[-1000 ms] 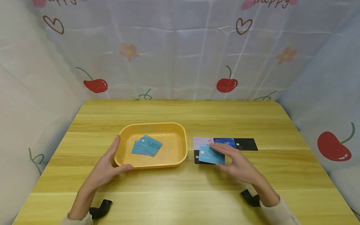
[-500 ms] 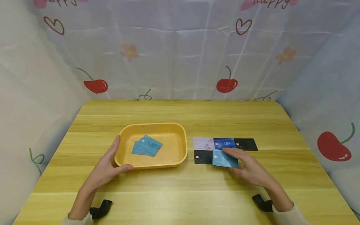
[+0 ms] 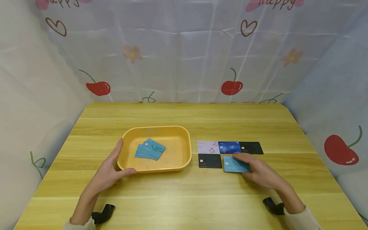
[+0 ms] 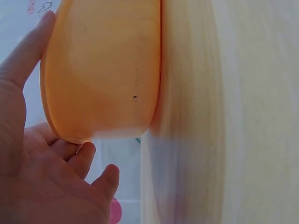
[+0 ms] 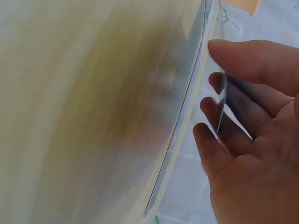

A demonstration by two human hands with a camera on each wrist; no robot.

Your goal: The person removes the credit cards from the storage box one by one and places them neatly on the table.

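Note:
In the head view my right hand pinches a light-blue VIP card between thumb and fingers. It sits just right of a black VIP card and below a dark-blue one. Seen from the right wrist, the held card shows only as a thin tilted edge, apart from the table. My left hand grips the left end of a yellow plastic tray, thumb at the near corner and fingers along the side. Several light-blue cards lie overlapping inside the tray.
Beyond the held card, a row has a pale pink card, the dark-blue one and another black card, edge to edge. They lie on a wood-grain table. A cherry-printed cloth hangs behind the table's far edge.
My right hand has carried the light-blue card rightward from above the near black card, uncovering it and then the dark-blue card. My left hand and the tray have stayed put.

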